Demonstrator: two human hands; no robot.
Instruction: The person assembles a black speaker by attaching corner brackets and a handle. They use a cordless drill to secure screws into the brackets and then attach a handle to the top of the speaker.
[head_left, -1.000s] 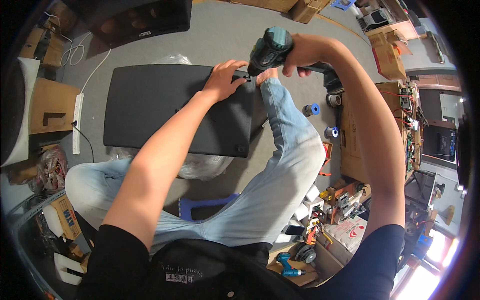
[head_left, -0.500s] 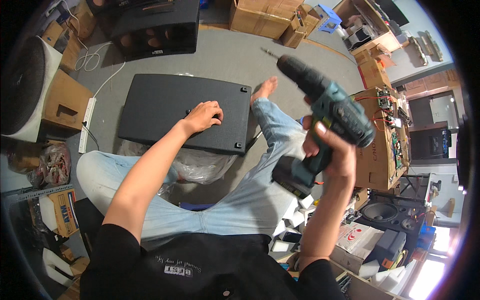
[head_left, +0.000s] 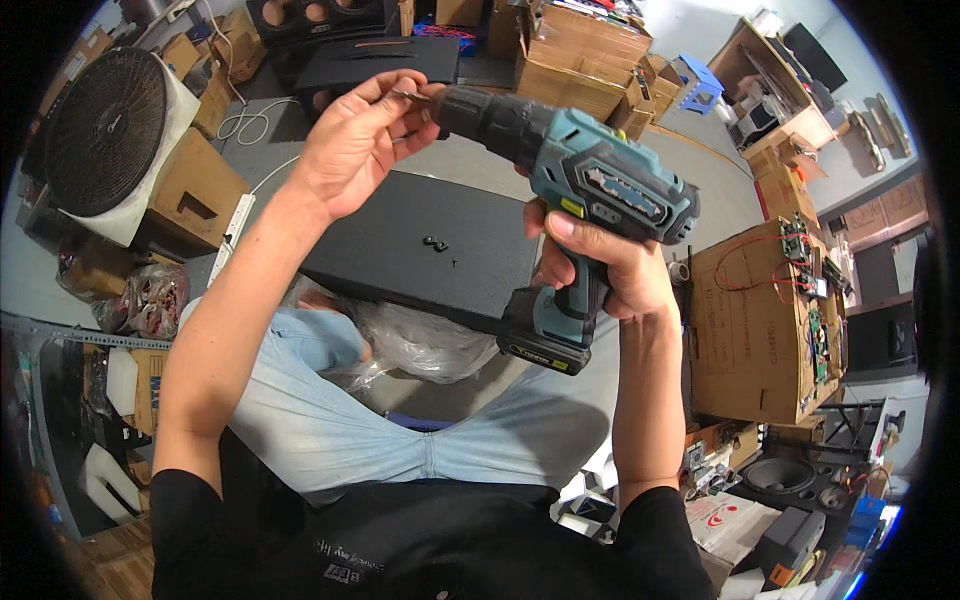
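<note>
My right hand (head_left: 610,260) is wrapped round the grip of a teal and black cordless drill (head_left: 600,170), its chuck toward the upper left. At the chuck's front, the fingers of my left hand (head_left: 345,140) pinch the drill bit (head_left: 410,94); its tip is partly hidden by them. Below the drill lies a black speaker cabinet (head_left: 380,235), flat on its side between my legs. Small black fittings (head_left: 435,243) and a tiny dark screw (head_left: 454,263) rest on its upper face.
Clear plastic wrapping (head_left: 430,345) bunches under the cabinet's near edge. On the left are a large round-grilled speaker (head_left: 105,130) and a white power strip (head_left: 235,230). A cardboard box (head_left: 745,340) with circuit boards stands right; a blue stool (head_left: 698,85) is farther back.
My left hand has lifted off the cabinet and risen to the drill bit, which it now pinches. The drill has moved left and levelled out. The view has shifted slightly.
</note>
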